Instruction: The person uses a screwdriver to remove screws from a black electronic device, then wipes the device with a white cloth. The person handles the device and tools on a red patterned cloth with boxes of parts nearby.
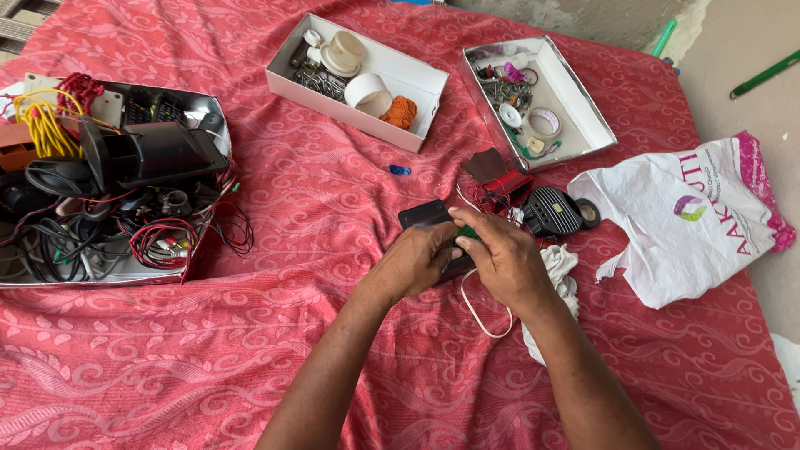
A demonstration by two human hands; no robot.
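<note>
Red cloth (333,208), two hands, three boxes

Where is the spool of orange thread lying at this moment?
In the head view the orange thread spool lies in the white box at top centre, at its right end beside a white tape roll, beyond both hands.

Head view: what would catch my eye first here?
Probably the red patterned cloth covering everything. At centre, the left hand and right hand meet over a small dark device with a green part. At far left sits a box of tangled cables; a white bag lies right.
</note>
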